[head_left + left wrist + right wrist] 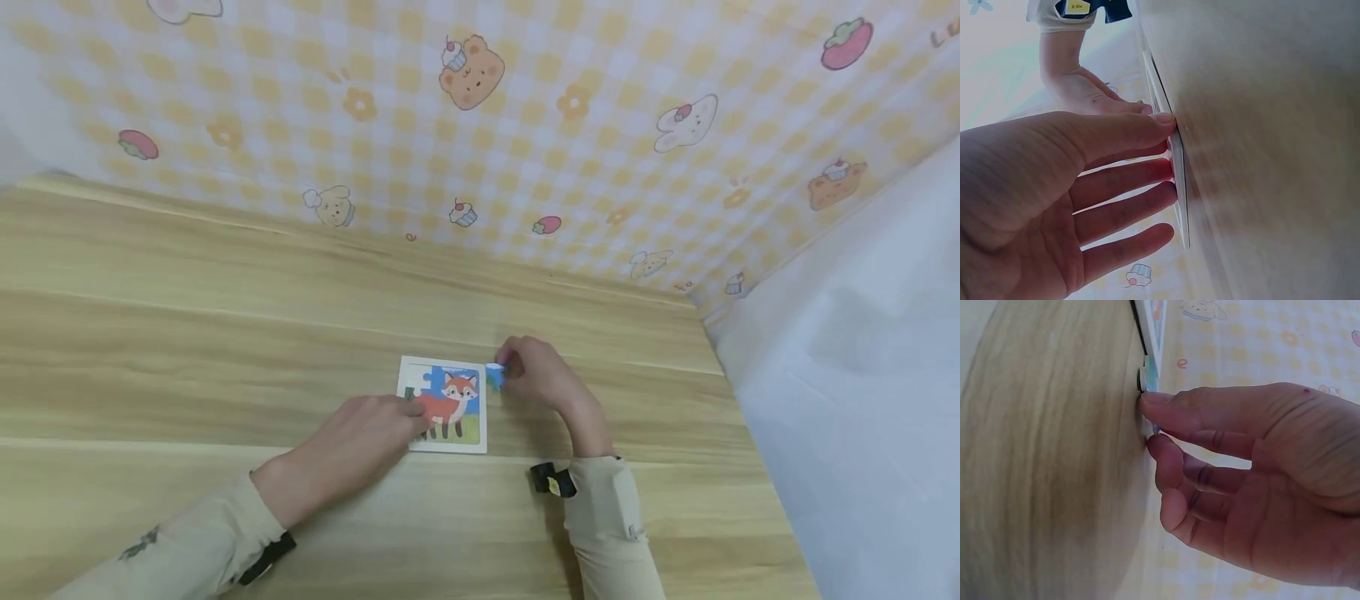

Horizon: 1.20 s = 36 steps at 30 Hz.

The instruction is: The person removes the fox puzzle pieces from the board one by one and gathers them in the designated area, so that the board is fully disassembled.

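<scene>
A square fox jigsaw puzzle with a white frame lies on the wooden table. Its upper left corner shows bare pale backing, and the rest carries the orange fox on blue and green. My left hand rests on the puzzle's left side, covering part of the fox. In the left wrist view those fingers are fairly straight, with thumb and fingertips at the frame's edge. Just off the puzzle's upper right side, my right hand pinches a blue and green puzzle piece between thumb and curled fingers, which partly hide it.
The wooden table stretches out around the puzzle. A yellow checked cloth with cartoon prints rises along the far edge. White sheeting lies beyond the right edge. A black strap is at the right wrist.
</scene>
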Each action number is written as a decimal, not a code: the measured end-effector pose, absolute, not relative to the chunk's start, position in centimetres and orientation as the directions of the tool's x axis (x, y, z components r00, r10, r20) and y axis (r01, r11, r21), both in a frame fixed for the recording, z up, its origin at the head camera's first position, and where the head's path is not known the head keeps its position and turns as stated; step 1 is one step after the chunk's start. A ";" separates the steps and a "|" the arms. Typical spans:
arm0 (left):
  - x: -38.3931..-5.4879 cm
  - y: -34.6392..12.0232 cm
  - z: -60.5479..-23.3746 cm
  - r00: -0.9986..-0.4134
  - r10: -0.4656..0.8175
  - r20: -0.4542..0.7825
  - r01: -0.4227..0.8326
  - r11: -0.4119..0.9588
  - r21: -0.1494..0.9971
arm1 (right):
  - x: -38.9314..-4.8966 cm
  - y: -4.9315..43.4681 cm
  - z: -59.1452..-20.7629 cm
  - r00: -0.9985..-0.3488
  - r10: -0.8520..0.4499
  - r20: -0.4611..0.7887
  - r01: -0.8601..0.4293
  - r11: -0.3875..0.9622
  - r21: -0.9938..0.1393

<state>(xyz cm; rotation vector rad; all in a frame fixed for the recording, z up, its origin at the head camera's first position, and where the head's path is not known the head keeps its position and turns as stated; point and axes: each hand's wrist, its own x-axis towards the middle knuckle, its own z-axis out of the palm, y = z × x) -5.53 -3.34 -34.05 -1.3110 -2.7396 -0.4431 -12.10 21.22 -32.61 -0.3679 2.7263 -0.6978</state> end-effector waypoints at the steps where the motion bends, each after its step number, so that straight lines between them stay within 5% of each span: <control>1: -5.5 -3.3 -34.0 -0.631 0.754 0.183 0.773 0.593 0.227 | -12.1 21.2 -32.7 -0.921 -0.317 -0.225 -0.170 0.849 -0.500; 36: -5.5 -3.5 -34.2 -0.625 0.755 0.197 0.780 0.600 0.178 | -11.6 21.3 -32.6 -0.933 -0.286 -0.220 -0.126 0.828 -0.546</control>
